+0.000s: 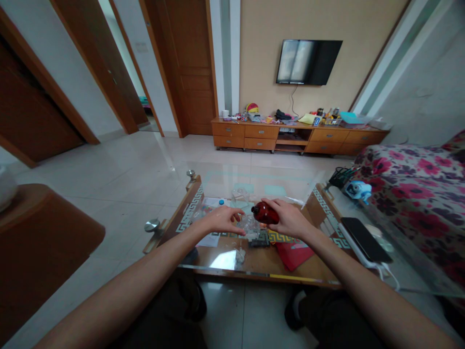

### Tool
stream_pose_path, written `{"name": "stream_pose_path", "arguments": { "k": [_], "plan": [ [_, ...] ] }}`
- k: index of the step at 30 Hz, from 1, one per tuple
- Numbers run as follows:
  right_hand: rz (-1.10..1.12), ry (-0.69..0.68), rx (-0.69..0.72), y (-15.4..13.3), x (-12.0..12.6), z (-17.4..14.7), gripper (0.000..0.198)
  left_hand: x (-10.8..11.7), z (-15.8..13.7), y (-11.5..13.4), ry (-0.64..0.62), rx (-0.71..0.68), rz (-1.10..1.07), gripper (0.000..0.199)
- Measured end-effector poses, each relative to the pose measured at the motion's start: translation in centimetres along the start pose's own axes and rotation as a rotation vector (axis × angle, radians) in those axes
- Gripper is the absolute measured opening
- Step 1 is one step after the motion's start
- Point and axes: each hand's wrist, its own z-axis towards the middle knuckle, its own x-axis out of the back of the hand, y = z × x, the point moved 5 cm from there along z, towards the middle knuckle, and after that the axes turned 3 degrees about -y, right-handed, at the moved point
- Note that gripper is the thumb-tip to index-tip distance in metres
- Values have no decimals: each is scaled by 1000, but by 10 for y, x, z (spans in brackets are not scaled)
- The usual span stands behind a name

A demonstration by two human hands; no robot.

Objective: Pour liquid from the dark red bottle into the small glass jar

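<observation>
And the right hand (288,219) had it: fingers wrapped the glossy dark-red bottle (268,214) just below frame centre, tilted leftward, apparently leaving its neck free; the left hand (223,219) curved fingers wide above the transparent glass tabletop (254,267).

Narrow gap between left hand (228,219) and bottle (267,213), transparent object (250,227) beneath

On my screen, I see a glass table (223,260). On its right sit a black phone (365,237), a blue toy (359,190) and a pen pot (340,178).
</observation>
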Motion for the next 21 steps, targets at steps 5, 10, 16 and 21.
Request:
{"name": "stream_pose_path", "arguments": {
  "k": [5,10,16,21],
  "plan": [
    [12,3,-17,5,0,0,89,0,-1,0,4,2,-8,85],
    [96,98,-145,19,14,4,91,4,4,8,32,26,-18,86],
    [244,310,-250,28,38,6,89,-3,22,24,91,58,-46,83],
    [294,418,-296,25,49,1,90,-18,42,37,237,96,-65,87]
  ]
}}
